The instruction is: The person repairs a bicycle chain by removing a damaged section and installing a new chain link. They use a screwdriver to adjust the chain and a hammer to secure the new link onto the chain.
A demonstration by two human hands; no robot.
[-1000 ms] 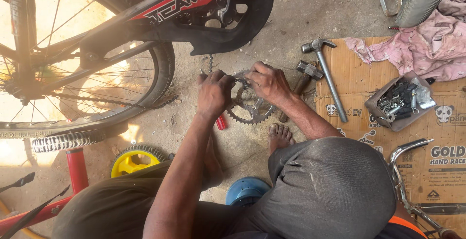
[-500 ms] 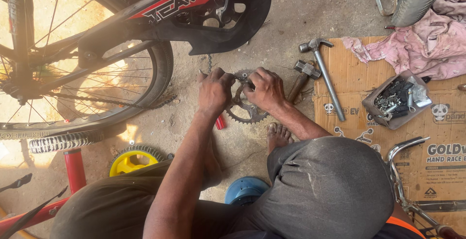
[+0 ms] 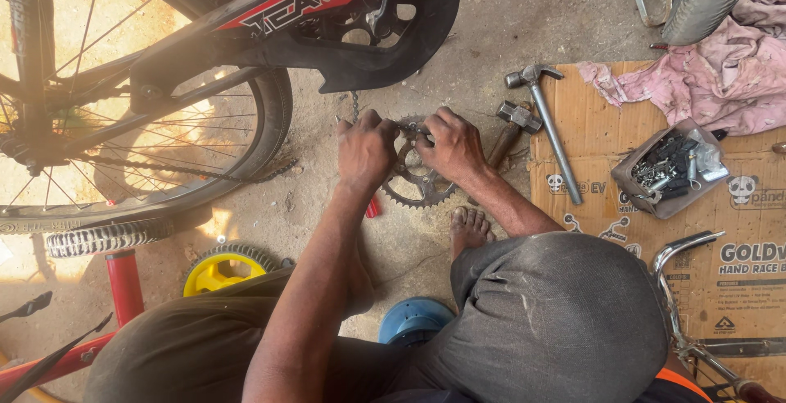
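Left hand (image 3: pixel 366 147): clenched on left rim of toothed chainring (image 3: pixel 417 180)
Right hand (image 3: pixel 453 144): grasping chainring's far right edge
Chainring: flat on floor (image 3: pixel 491 34), near bicycle (image 3: pixel 246 34)
Right: hammer (image 3: pixel 547 120) on cardboard (image 3: pixel 589 165)

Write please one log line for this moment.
left hand: on chainring | right hand: on chainring | hammer: on cardboard, untouched

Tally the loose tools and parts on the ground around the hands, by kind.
Hammers: 2
Toothed chainring: 1
Box of small metal parts: 1
Pink cloth: 1
Total: 5
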